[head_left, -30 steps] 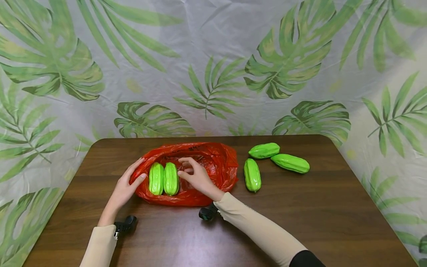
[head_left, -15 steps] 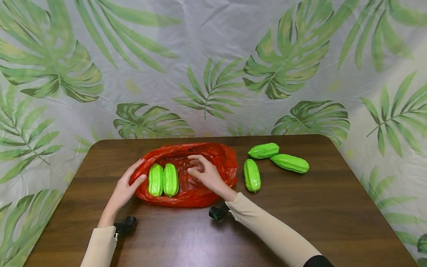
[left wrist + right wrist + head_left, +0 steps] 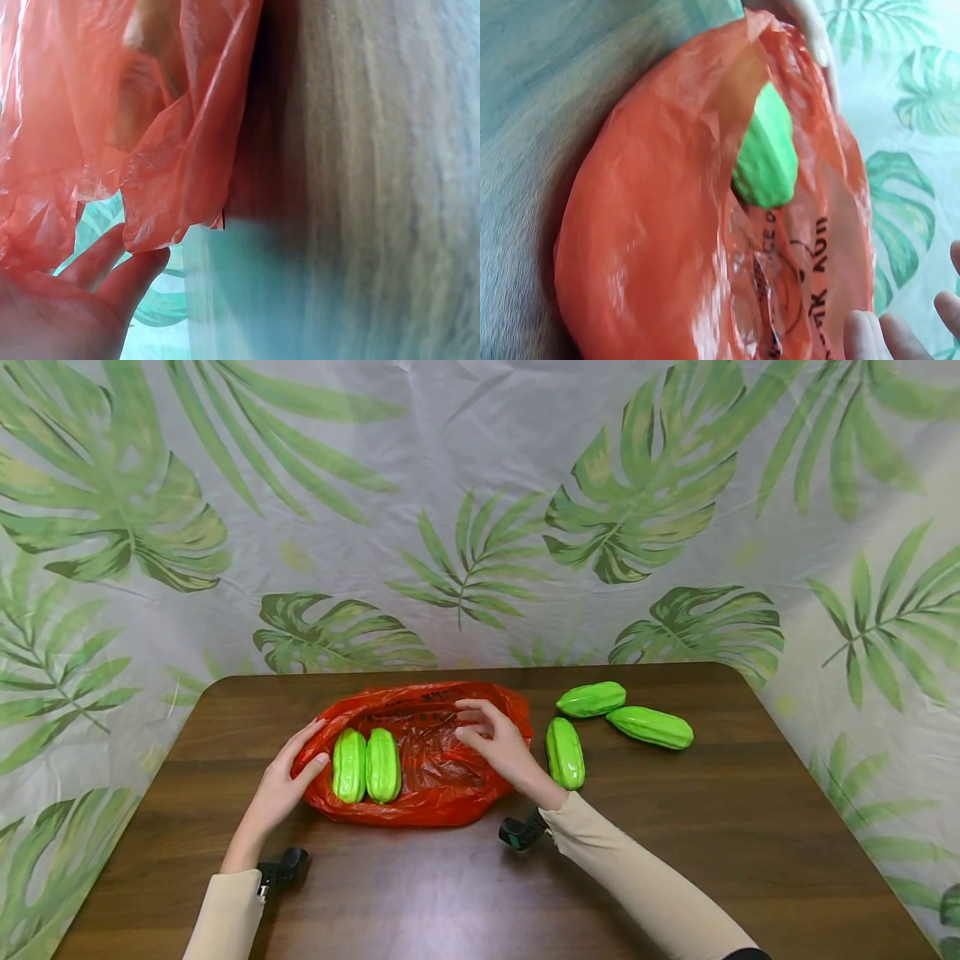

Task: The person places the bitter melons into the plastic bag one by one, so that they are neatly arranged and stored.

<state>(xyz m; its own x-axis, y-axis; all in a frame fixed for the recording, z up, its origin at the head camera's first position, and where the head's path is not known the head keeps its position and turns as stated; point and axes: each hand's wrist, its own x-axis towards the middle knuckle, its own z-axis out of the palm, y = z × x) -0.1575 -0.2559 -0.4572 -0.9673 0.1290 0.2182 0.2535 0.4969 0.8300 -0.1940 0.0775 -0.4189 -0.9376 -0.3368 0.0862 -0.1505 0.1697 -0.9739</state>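
Note:
A red plastic bag (image 3: 442,806) lies spread on the table with its mouth gaping upward. Inside its left part, two glossy lime-green ridged vegetables (image 3: 349,766) (image 3: 384,766) lie side by side. My left hand (image 3: 276,789) holds the bag's left rim, its thumb and fingers spread along the edge; the left wrist view shows the fingers against the red film (image 3: 176,165). Over the right part of the bag hovers my right hand (image 3: 501,745), fingers loosely bent with nothing in them. Its fingertips (image 3: 862,334) show beside the printed side of the bag in the right wrist view.
Three more green ridged vegetables lie on the brown wooden table (image 3: 675,827) to the right of the bag: one upright-lying (image 3: 566,753), one at the back (image 3: 592,699), one slanting (image 3: 651,727). A leaf-patterned cloth (image 3: 480,527) hangs behind the table.
My right hand has moved rightward, away from the two vegetables in the bag, toward the bag's right side. The left hand stays at the left rim.

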